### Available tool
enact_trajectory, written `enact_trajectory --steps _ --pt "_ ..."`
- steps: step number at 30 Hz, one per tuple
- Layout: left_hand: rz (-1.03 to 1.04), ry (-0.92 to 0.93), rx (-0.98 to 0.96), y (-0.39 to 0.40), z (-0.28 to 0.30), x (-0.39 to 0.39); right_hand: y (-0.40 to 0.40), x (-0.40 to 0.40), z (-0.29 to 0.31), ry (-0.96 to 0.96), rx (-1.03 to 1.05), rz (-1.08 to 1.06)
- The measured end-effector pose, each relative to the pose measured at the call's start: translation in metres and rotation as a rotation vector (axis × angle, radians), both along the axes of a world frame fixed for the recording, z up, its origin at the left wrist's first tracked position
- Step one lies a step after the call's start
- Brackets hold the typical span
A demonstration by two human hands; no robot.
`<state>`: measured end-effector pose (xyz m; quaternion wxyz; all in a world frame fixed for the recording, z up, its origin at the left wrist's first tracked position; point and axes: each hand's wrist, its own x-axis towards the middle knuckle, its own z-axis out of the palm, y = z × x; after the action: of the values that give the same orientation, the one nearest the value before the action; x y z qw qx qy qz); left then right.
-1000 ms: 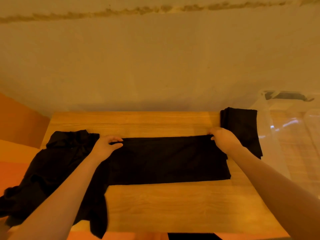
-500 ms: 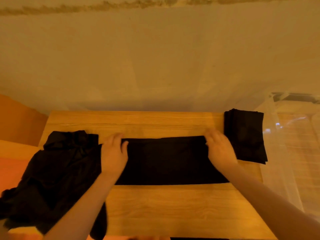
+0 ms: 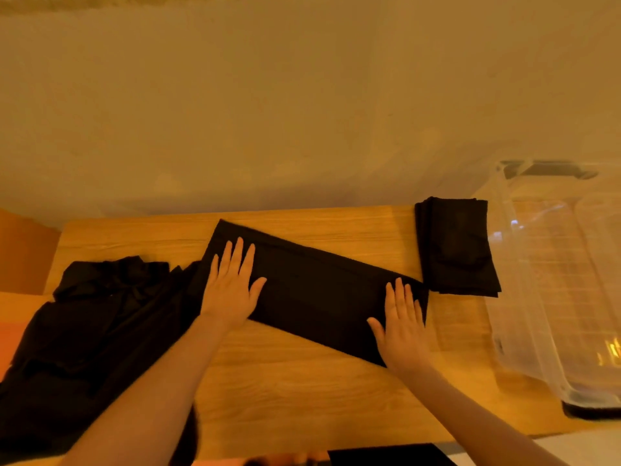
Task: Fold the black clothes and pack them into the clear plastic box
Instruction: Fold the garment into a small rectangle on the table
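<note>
On the wooden table [image 3: 285, 391], from largest to smallest: heaped at the left edge and spilling over it, a pile [image 3: 84, 331] of unfolded black clothes. At the right edge, a clear box [image 3: 524, 297], open on top, nothing black visible inside. Across the middle, a long folded strip [image 3: 319, 297] of black cloth, lying slantwise: left end farther away, right end nearer the body and almost touching a finished stack [image 3: 457, 247] just beside the box. Pressed flat on the strip's left end, the left hand [image 3: 232, 287], fingers straight and spread, gripping nothing. Pressed flat on the right end, the right hand [image 3: 401, 326], fingers straight and together, thumb out on the wood, likewise gripping nothing.

Key relation: long axis running left to right between the two palms, so probably a fold end over end next. Right hand nearer the stack and box; left hand nearer the pile.
</note>
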<state>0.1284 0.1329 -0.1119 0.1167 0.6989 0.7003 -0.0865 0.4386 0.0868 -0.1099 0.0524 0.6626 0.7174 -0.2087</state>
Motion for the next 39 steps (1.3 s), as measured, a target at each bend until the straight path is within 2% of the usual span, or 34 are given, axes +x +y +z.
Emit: enact_trajectory --steps 2,4,6,8,11,15,18,20,22,26,28,29,32,35,39 --pt "-0.028 0.075 0.004 0.015 0.006 -0.006 -0.003 -0.001 0.006 0.029 0.030 0.020" --pt "0.043 0.091 0.054 0.018 0.016 0.005 0.007 0.006 0.012 0.043 0.083 0.074" --pt "0.143 0.022 0.067 0.007 0.023 0.032 0.021 0.020 0.011 -0.012 0.078 0.147" --pt "0.227 -0.061 -0.003 -0.011 0.022 0.062 0.025 0.031 0.006 -0.063 0.088 0.187" --pt "0.253 -0.057 -0.043 -0.024 0.010 0.078 0.004 0.040 -0.004 -0.059 0.031 0.154" --pt "0.001 -0.016 0.011 -0.004 0.003 0.060 -0.043 0.031 -0.008 -0.022 0.040 0.068" --pt "-0.171 0.045 0.004 0.009 0.010 0.046 -0.065 0.027 -0.005 0.038 0.052 0.143" --pt "-0.167 0.050 0.060 0.002 0.018 0.051 -0.060 0.032 0.002 0.036 0.141 0.195" --pt "-0.130 -0.048 0.101 -0.024 0.022 0.072 -0.047 0.039 0.007 0.006 0.161 0.278" --pt "-0.248 -0.140 0.026 -0.105 0.007 0.121 -0.031 0.054 0.002 -0.109 0.120 0.498" --pt "-0.249 -0.104 -0.056 -0.129 0.006 0.125 -0.039 0.061 -0.003 -0.135 0.075 0.461" --pt "-0.272 -0.065 -0.026 -0.134 0.002 0.119 -0.047 0.061 -0.005 -0.142 0.075 0.415" --pt "-0.451 -0.039 -0.011 -0.132 -0.001 0.092 -0.092 0.051 -0.010 -0.121 0.057 0.318" --pt "-0.592 0.039 -0.132 -0.125 0.012 0.064 -0.142 0.034 -0.013 -0.076 0.058 0.381" --pt "-0.642 -0.030 -0.043 -0.143 0.027 0.054 -0.162 0.031 -0.003 -0.114 0.135 0.478"
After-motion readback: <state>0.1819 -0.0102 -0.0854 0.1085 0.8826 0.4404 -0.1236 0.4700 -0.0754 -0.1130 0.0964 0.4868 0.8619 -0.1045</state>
